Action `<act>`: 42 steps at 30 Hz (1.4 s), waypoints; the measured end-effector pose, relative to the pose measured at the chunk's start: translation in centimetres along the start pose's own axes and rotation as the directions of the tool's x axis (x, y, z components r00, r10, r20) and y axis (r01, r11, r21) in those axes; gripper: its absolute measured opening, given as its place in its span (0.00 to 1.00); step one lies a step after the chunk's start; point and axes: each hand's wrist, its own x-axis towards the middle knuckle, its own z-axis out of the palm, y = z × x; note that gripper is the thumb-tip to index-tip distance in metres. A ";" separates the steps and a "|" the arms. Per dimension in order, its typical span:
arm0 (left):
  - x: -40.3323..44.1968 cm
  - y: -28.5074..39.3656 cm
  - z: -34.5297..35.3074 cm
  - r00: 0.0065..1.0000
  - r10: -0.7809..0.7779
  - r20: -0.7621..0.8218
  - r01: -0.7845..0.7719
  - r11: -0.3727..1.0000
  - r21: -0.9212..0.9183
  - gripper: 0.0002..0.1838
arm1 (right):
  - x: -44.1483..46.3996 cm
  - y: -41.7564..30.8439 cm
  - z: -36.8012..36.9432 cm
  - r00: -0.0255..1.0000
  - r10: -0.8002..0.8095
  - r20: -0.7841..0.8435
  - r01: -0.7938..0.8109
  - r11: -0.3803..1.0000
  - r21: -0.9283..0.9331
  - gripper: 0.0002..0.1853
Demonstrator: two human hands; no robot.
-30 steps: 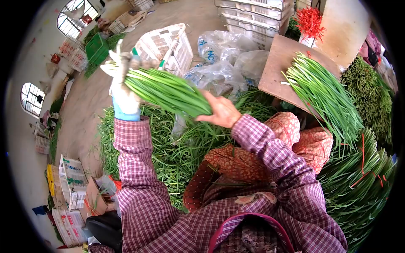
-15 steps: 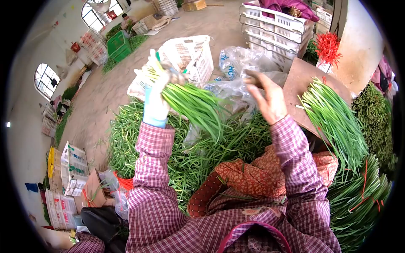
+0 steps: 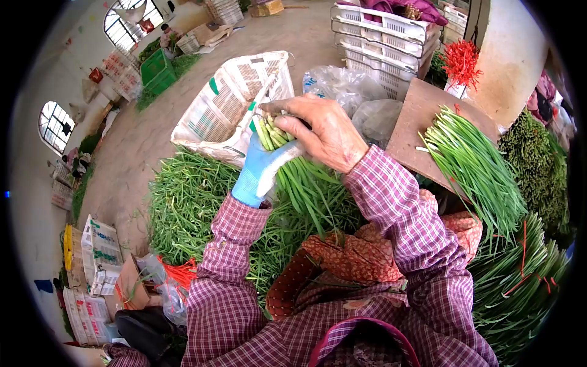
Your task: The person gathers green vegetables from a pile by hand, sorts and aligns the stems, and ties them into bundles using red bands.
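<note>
My left hand [image 3: 264,168], in a blue and white glove, is closed around a bunch of garlic chives [image 3: 309,183]. The pale stem ends point up and their green leaves hang down toward my lap. Bare, my right hand [image 3: 327,129] bends over the top of the bunch, its thumb and fingers on the stem ends. Its fingertips are partly hidden. Beneath both hands spreads a large heap of loose green chives [image 3: 189,196].
Behind the heap stands a white plastic crate [image 3: 214,116] beside clear plastic bags [image 3: 348,85]. To the right, a bundle of chives [image 3: 474,159] lies on a brown board [image 3: 422,116], near red ties [image 3: 461,61]. Stacked white crates [image 3: 385,46] stand farther back. Tied bundles [image 3: 520,287] lie at lower right.
My left hand has moved right and turned the bunch more upright, stem ends up. My right hand, earlier apart with fingers spread, has come left onto the stem ends.
</note>
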 end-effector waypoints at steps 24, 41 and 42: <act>0.0 0.2 -2.7 0.985 0.007 -0.175 0.015 0.992 0.124 0.19 | -3.8 5.0 -3.3 0.953 0.304 0.004 -0.253 0.799 -0.546 0.35; -2.0 -4.5 14.2 0.786 0.511 0.348 -0.553 0.327 0.767 0.10 | -13.9 4.9 3.3 0.916 0.382 -0.120 -0.300 0.854 0.426 0.45; -2.0 -4.4 14.2 0.827 0.506 0.246 -0.519 0.517 0.681 0.10 | -14.1 4.9 3.4 0.910 0.396 -0.120 -0.306 0.840 0.447 0.44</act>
